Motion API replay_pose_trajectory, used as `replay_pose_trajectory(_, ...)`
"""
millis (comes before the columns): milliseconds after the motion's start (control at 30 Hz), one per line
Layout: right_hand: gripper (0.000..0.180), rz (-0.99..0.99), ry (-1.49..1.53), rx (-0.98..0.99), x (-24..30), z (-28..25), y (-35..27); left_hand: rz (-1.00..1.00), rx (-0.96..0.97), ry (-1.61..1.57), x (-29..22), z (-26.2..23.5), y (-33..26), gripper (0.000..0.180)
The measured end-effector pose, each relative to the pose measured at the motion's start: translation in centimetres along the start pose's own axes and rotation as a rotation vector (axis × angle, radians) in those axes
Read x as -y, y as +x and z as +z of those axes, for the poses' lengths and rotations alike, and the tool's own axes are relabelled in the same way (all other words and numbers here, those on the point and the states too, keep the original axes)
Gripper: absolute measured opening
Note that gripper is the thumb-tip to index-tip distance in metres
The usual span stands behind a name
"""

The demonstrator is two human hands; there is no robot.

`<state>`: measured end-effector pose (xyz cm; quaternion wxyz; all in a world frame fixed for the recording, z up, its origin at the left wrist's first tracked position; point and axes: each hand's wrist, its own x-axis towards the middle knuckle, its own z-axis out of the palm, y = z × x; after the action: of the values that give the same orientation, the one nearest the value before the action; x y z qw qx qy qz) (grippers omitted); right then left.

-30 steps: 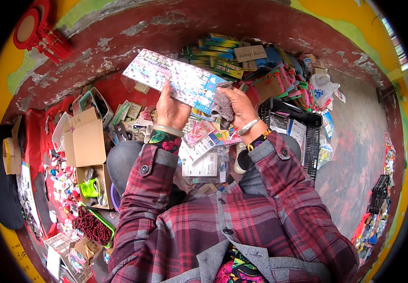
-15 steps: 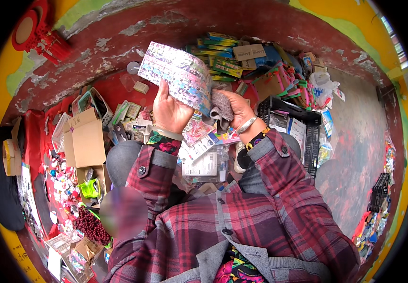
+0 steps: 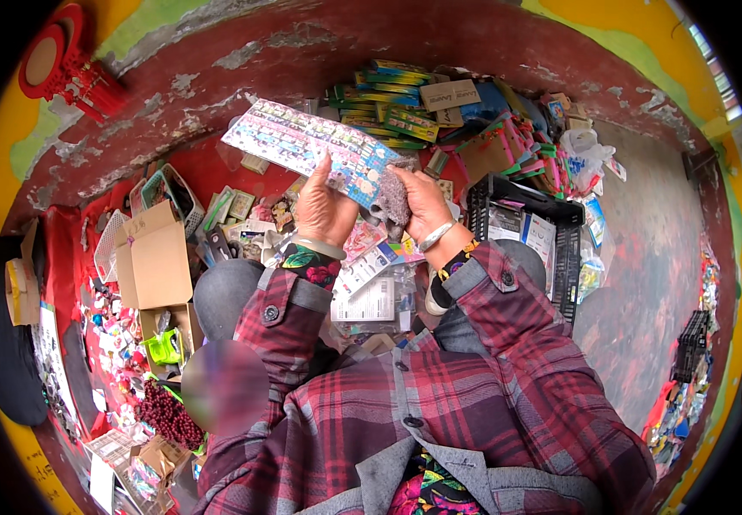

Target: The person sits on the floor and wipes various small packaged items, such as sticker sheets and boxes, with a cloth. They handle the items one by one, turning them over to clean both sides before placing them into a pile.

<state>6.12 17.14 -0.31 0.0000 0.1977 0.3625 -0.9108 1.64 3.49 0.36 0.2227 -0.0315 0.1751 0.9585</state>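
My left hand point(image 3: 326, 213) grips a flat, shiny pack of sheets point(image 3: 298, 142) printed with rows of tiny colourful pictures, perhaps stickers, its thumb on the near edge. The pack tilts up toward the far left, in front of my knees. In my right hand point(image 3: 427, 206) is a crumpled grey-brown cloth point(image 3: 395, 196), pressed against the pack's right end. The fingers behind the pack and under the cloth are hidden. Below both hands lie white printed packets point(image 3: 364, 300) and clear plastic wrapping.
An open cardboard box point(image 3: 155, 262) stands at the left, by a green basket point(image 3: 184, 193). Yellow-green boxes point(image 3: 410, 124) are piled against the far wall. Right of my knee is a black crate point(image 3: 568, 257) with flat packages. Small goods cover the red cloth at the left.
The pack has tipped flatter and swung lower at its far left end, so it looks narrower. My right hand and the cloth have shifted slightly left, along the pack's right end.
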Motion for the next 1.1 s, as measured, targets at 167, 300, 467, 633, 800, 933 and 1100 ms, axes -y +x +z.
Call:
replay_pose_trajectory(167, 0.016, -0.024, -0.020, -0.001, -0.4, 0.0, 0.3, -0.007, -0.027, 0.016, 0.5, -1.0, 0.5, 0.036)
replay_pose_trajectory(300, 0.018, -0.068, -0.131, -0.082, 2.4, -1.0, 0.6, 0.093, -0.066, 0.070, -0.8, -1.2, 0.9, 0.035)
replay_pose_trajectory(467, 0.030, -0.729, -0.348, -0.062, 4.8, 0.1, 0.7, 0.082, -0.006, 0.109, -1.4, -0.7, 0.9, 0.035)
replay_pose_trajectory(633, 0.040, -1.121, -1.611, 0.185, -0.3, 2.6, -1.3, -0.089, 0.005, 0.072, 1.1, 0.3, -0.6, 0.041)
replay_pose_trajectory(800, 0.046, -1.071, -1.631, 0.142, -0.2, 2.2, -0.6, -0.177, 0.168, 0.001, 0.9, 0.8, -1.0, 0.047)
replay_pose_trajectory(933, 0.043, -1.167, -1.539, 0.078, 0.1, 1.5, 0.7, -0.233, 0.250, -0.019, 0.7, 0.7, -1.2, 0.046)
replay_pose_trajectory(1100, 0.039, -1.069, -1.241, -0.011, 0.6, 1.4, 1.0, -0.258, 0.212, 0.018, 0.5, 1.0, -1.4, 0.047)
